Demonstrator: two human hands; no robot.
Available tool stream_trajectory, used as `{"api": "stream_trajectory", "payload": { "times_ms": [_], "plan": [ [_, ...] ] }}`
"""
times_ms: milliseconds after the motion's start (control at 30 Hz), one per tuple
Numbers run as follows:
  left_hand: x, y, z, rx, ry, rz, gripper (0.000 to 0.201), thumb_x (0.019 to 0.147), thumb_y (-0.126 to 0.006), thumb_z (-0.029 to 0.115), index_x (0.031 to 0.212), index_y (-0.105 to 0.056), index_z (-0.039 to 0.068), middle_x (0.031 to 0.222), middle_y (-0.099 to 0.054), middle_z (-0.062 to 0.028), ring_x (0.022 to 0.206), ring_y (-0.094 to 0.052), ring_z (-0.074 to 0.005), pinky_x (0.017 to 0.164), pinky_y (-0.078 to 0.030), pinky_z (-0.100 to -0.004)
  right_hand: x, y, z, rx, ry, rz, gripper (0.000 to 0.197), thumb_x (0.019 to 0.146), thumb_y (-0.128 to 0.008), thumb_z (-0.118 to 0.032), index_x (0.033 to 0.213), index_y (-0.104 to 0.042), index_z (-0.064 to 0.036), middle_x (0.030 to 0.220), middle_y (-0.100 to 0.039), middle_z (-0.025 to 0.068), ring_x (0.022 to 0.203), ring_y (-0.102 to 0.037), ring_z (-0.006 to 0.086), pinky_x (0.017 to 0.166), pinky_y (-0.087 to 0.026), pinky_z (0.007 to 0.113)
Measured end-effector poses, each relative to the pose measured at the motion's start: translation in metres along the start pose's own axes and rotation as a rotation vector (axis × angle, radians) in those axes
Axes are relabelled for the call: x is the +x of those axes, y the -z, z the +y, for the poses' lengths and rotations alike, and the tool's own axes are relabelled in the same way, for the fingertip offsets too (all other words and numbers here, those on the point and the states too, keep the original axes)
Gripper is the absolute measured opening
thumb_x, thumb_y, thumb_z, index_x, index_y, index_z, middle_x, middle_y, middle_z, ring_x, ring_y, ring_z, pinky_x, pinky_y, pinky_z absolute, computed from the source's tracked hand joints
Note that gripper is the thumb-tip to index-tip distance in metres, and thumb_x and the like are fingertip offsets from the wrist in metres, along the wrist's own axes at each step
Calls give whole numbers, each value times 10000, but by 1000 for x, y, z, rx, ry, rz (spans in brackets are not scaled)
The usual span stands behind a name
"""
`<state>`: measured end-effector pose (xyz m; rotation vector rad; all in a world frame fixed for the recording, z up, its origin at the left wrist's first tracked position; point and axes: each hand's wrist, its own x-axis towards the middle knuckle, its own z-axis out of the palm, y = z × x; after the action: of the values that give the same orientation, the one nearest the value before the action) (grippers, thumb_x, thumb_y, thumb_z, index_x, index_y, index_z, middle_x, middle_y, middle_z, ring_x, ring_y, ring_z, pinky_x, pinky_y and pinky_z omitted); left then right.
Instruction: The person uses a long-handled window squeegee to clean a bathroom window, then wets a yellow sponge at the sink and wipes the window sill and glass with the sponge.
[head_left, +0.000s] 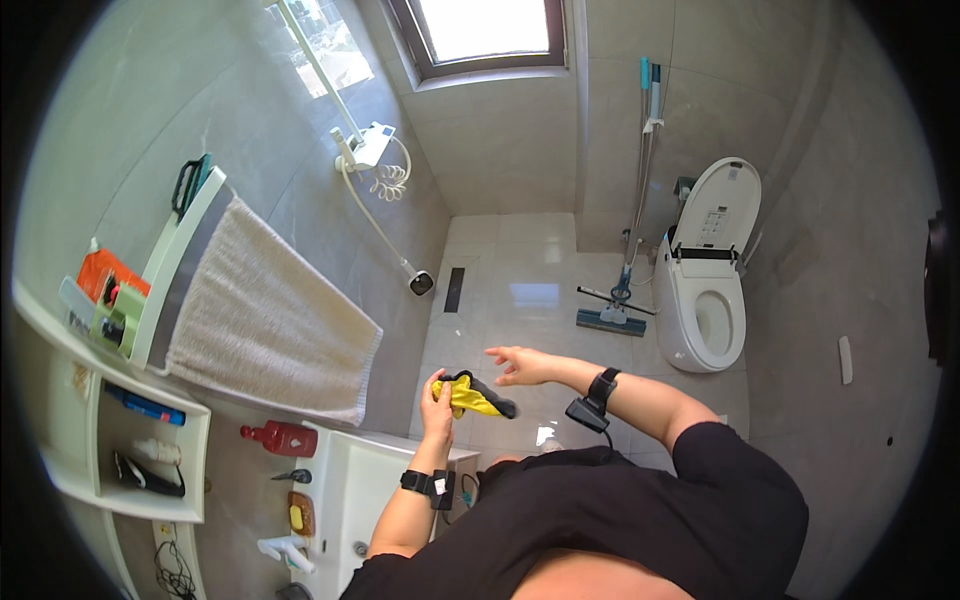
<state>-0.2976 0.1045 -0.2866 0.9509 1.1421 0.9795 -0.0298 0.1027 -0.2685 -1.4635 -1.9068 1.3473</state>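
My left hand [437, 408], above the floor beside the washbasin, is closed on a limp yellow and dark grey fabric piece [475, 396]. It is bunched up, and I cannot tell whether it is a cloth or a glove. Its dark end hangs out to the right of the fingers. Just beyond and to the right, my right hand [524, 366] is held out with its fingers apart and nothing in them. A gap shows between this hand and the fabric. Both wrists carry black straps with small dark boxes.
To the left are a white washbasin [362, 490], a red bottle [280, 438] and a beige towel [270, 300] on a rail. A toilet [702, 310] with raised lid stands right, beside a flat mop [611, 321]. A shower head [420, 283] hangs near the floor drain [454, 290].
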Motion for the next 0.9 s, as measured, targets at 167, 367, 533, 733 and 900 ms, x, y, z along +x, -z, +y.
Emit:
{"api": "stream_trajectory", "payload": {
  "times_ms": [167,367,533,733,900],
  "plan": [
    [63,-53,24,-152,80,-13,341,1005,-662,177,1283,-517,42,1150,-628,-109,995,-688,-197,789,-624,-289,17,26,-17,86,287,45,972,870,-785,-366,1632,-195,-235,1431,-463,268,1391,-424,397,1136,-397,476],
    [170,-107,67,-474,252,-372,459,1017,-647,292,1296,-444,-10,1218,-595,-160,1067,-688,-288,907,-601,-375,112,97,27,151,128,176,761,905,-768,-322,1523,-352,-166,1334,-571,217,1304,-538,362,1079,-451,430],
    [291,-116,113,-6,169,-247,397,1032,-601,221,1380,-506,54,1261,-614,-120,1089,-685,-234,882,-576,-327,139,204,96,479,-240,399,640,918,-775,-250,1399,-423,-17,1204,-605,106,1150,-590,205,984,-505,374],
    [425,-104,139,-19,265,-205,262,1028,-594,194,1252,-589,59,1149,-675,-79,980,-703,-179,804,-555,-278,100,294,168,824,-390,854,554,911,-761,-144,1358,-449,-40,1212,-609,98,1104,-633,212,953,-544,388],
    [521,-141,145,-17,364,-312,239,1013,-619,186,1221,-622,69,1117,-711,-76,995,-717,-188,836,-567,-294,96,323,224,1430,-492,1028,330,978,-614,-86,1292,-547,-6,1197,-671,126,1090,-682,307,967,-565,467]
  ]
}}
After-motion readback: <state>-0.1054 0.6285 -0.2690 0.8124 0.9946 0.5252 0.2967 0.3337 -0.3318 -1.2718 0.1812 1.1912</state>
